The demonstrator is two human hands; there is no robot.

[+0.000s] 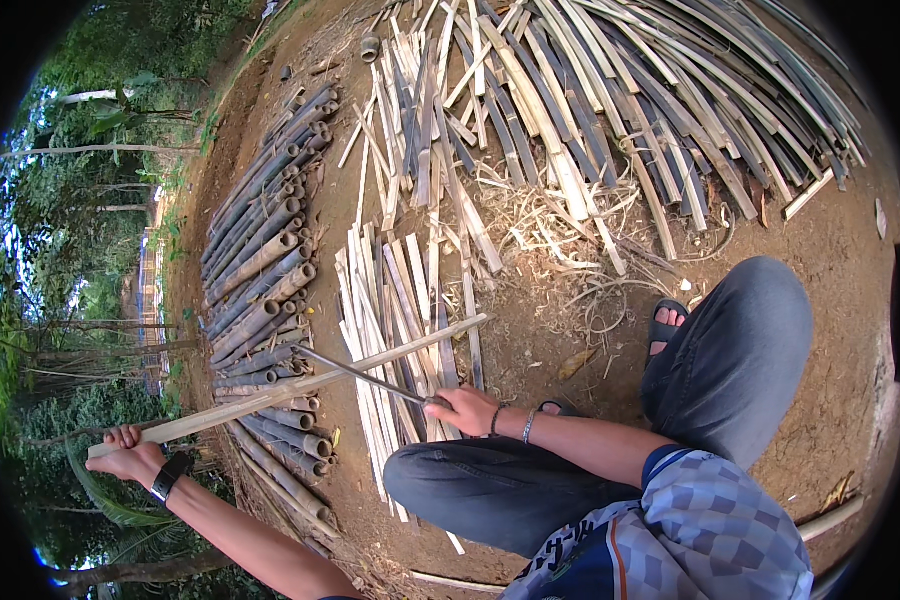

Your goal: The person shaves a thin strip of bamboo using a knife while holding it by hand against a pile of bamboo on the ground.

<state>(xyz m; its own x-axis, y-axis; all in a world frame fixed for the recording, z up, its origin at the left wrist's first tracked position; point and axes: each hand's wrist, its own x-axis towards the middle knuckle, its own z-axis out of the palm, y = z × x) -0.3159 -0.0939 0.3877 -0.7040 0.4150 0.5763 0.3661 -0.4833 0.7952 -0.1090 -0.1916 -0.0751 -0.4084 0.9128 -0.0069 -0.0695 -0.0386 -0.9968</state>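
My left hand (130, 455) is wrapped round the near-left end of a long, pale split bamboo strip (235, 408). The strip slants up to the right, its far end above my knee. My right hand (467, 412) grips the handle of a long, narrow-bladed knife (365, 375), the handle mostly hidden by the fingers. The dark blade points left and crosses the strip near its middle; whether it cuts into the wood I cannot tell. Beneath them lies a row of pale bamboo strips (360, 345) on the ground.
Whole bamboo poles (260, 265) are stacked at the left. A large spread of split strips (630, 90) covers the far ground, with curled shavings (560, 230) before it. My bent leg (740, 340) and sandalled foot (665, 325) are at the right. Trees (80, 250) stand beyond the poles.
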